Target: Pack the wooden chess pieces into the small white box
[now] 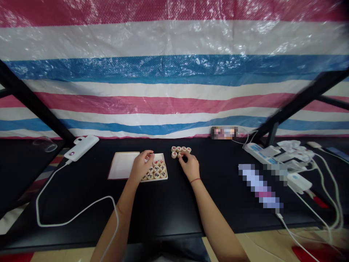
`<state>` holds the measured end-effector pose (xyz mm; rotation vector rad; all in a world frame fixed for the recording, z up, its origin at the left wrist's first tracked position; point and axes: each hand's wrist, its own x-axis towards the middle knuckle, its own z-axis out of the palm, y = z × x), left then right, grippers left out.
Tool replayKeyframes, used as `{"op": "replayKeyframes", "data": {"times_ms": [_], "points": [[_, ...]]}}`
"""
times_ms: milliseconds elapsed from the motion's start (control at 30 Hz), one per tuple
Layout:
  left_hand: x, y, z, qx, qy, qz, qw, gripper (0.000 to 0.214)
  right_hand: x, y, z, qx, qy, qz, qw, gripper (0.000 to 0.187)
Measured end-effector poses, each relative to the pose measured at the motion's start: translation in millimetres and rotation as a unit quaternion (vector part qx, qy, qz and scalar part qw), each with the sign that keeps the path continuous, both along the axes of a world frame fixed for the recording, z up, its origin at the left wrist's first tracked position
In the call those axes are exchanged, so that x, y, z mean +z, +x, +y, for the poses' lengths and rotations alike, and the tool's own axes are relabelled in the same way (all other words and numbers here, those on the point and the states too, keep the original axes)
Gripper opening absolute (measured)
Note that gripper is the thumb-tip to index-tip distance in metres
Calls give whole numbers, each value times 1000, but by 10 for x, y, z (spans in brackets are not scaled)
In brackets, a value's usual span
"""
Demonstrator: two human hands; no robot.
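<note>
Round Chinese chess pieces (156, 175) with dark and red characters lie in a shallow white box (165, 162). My left hand (141, 164) is over the left part of this box, its fingers curled together; whatever is between them is hidden. To the right, on the black table, more pieces with red characters (179, 149) stand in two short rows. My right hand (190, 165) is at the nearer row, with thumb and forefinger closed around a chess piece (180, 154) that still rests among the others.
The white box lid (122, 165) lies left of the box on the black table (166, 207). A white power bank (81, 148) with a long cable is at the left. Power strips (261, 151), chargers and a blurred-out phone-like object (260, 185) occupy the right. A striped sheet (169, 102) hangs behind.
</note>
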<state>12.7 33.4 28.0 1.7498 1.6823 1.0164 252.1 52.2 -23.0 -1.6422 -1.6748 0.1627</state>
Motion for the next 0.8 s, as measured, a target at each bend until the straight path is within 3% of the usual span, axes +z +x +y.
{"op": "replayKeyframes", "data": {"times_ms": [300,533,700,800], "points": [[17,6,-8,-11,-3,20,1000,25,-13,-52,12,-15,-20,-10,1000,13],[70,110,-71,36,-22,252,967,27,142,-209,-133,-53,12,-14,998,21],[10,232,-142,-4,-40,302,952,32,222,-536,-290,105,11,22,994,23],[-18,234,-141,-4,-44,286,957,27,189,-655,-308,136,-8,21,990,23]]}}
